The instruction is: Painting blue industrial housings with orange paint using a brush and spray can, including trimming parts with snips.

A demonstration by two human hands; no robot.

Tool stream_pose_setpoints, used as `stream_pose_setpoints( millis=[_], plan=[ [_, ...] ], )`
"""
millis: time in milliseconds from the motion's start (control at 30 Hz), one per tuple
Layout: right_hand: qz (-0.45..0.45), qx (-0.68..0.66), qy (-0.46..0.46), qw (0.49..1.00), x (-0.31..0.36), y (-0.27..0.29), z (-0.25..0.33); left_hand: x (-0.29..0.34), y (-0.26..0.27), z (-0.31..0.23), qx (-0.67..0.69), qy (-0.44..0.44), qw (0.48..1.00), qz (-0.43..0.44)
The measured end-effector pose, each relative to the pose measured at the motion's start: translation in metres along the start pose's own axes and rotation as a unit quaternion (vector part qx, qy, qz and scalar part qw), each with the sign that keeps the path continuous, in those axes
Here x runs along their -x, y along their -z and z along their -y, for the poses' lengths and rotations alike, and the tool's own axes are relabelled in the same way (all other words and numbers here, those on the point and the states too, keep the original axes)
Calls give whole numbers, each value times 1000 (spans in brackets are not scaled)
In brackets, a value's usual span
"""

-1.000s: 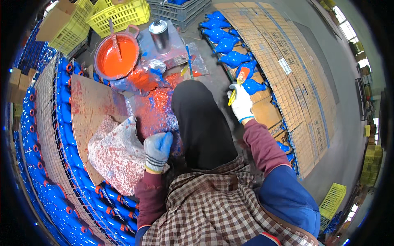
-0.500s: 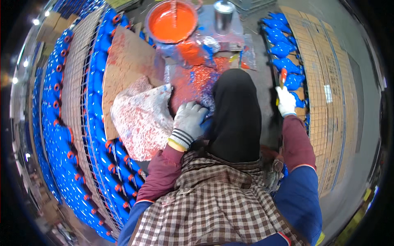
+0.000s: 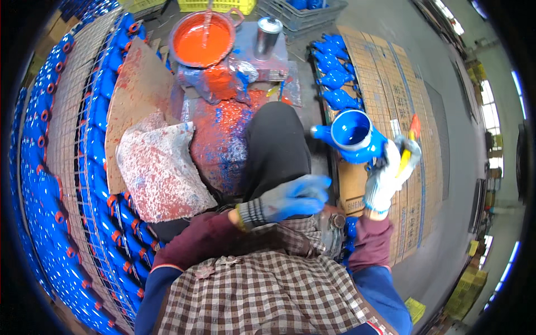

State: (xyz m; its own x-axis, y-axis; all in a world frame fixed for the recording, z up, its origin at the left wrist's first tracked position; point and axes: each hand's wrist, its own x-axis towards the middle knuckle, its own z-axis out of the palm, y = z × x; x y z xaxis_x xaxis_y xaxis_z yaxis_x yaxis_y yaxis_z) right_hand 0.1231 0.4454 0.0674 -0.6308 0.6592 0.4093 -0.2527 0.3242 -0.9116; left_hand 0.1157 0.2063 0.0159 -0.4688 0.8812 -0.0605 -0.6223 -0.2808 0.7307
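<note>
My right hand (image 3: 389, 173), in a whitish glove, grips a glossy blue pipe fitting (image 3: 351, 130) by one end. The fitting has a wide round opening facing up and a spout pointing left. In the same hand is a paintbrush (image 3: 406, 156) with a yellow handle and an orange tip, standing beside the fitting. My left hand (image 3: 293, 200), in a grey glove stained blue, is over my lap with its fingers stretched to the right, touching no fitting. More blue fittings (image 3: 336, 80) lie in a row on cardboard at the right.
An orange paint pan (image 3: 184, 60) with a stick and a metal can (image 3: 268, 39) stand on a paint-covered stand ahead. A speckled cloth (image 3: 159, 167) lies left of my knee. Racked blue fittings with red rims (image 3: 47, 167) fill the left; a grey crate (image 3: 304, 19) stands beyond.
My right hand has lifted a blue fitting from the row, still holding the brush. My left hand has left my knee area and come right over the lap. The view has shifted right.
</note>
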Motion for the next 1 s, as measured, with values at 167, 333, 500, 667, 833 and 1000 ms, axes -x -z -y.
stream_pose_setpoints(
  millis=[167, 333, 500, 667, 833, 1000],
  plan=[
    [-2, -317, -125, 940, 78, -71, 55, 10, 13, -10, 130, -199, 969, -73],
    [187, -220, 23, 957, 129, -110, 53, 68, 50, -57, 130, -298, 928, -183],
    [385, -344, 20, 856, 129, -138, 53, 114, 73, -122, 147, -373, 913, -79],
    [226, -254, -145, 929, 79, -204, 40, 127, 123, -130, 148, -451, 878, -54],
    [224, -95, -227, 943, 33, -301, -24, 119, 167, -98, 271, -452, 818, -230],
    [300, -67, -196, 931, 24, -363, -85, 127, 168, -97, 273, -456, 812, -240]
  ],
)
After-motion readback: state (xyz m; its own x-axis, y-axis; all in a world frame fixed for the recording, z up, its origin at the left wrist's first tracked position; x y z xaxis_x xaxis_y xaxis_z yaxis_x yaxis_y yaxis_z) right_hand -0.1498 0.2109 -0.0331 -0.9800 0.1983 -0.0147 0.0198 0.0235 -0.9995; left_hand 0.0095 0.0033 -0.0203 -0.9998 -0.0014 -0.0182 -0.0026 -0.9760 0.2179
